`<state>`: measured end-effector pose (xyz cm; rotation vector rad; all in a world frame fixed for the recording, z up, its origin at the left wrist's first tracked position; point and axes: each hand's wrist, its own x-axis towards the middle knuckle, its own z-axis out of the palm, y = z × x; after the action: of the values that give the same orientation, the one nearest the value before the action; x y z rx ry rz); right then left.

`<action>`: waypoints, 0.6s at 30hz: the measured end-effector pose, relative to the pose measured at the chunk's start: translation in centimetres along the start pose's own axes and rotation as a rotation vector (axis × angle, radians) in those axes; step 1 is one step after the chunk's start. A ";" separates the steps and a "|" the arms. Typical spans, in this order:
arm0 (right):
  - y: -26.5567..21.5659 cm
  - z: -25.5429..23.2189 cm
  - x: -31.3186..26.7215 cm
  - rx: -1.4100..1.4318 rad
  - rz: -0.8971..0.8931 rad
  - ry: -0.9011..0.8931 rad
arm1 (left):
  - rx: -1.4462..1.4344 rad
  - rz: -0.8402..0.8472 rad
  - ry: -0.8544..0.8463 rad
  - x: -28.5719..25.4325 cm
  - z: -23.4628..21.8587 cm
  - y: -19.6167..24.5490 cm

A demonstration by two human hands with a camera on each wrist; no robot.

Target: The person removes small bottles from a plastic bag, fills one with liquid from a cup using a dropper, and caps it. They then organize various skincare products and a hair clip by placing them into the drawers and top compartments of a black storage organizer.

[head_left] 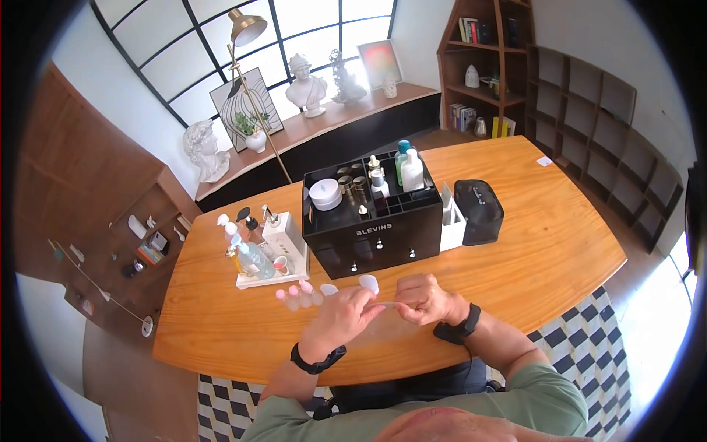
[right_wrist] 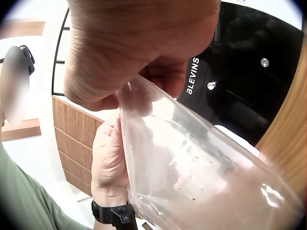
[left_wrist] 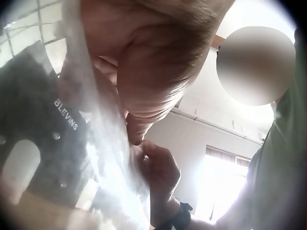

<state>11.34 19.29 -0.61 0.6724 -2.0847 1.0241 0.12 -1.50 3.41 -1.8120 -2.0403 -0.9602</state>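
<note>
Both hands hold a clear plastic bag (right_wrist: 192,167) by its upper edge, and it hangs down between them over the table's near side. My left hand (head_left: 342,318) pinches one end of that edge between thumb and fingers. With curled fingers my right hand (head_left: 423,298) grips the other end. In the right wrist view the bag spreads wide below the right hand (right_wrist: 139,52), the left hand (right_wrist: 109,163) behind it. Just beyond the left hand are several small clear bottles with pink caps (head_left: 293,297) and a white rounded piece (head_left: 369,283).
A black organizer box (head_left: 375,247) marked BLEVINS, filled with jars and bottles, stands beyond the hands. On its left is a white tray (head_left: 274,280) with pump bottles (head_left: 254,259). A white holder (head_left: 452,232) and a black pouch (head_left: 479,212) stand on its right.
</note>
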 end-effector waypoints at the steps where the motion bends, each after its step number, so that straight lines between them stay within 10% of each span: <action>1: 0.1 0.0 -0.1 0.002 0.003 0.002 | -0.001 -0.001 -0.004 -0.2 -0.1 0.0; 18: -0.3 0.4 -0.1 0.056 0.065 0.034 | 0.124 0.089 0.050 -2.2 -0.9 -1.2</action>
<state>11.43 18.76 -0.71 0.6138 -2.0668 1.1264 -0.77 -3.75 2.45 -1.7794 -1.9271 -0.8271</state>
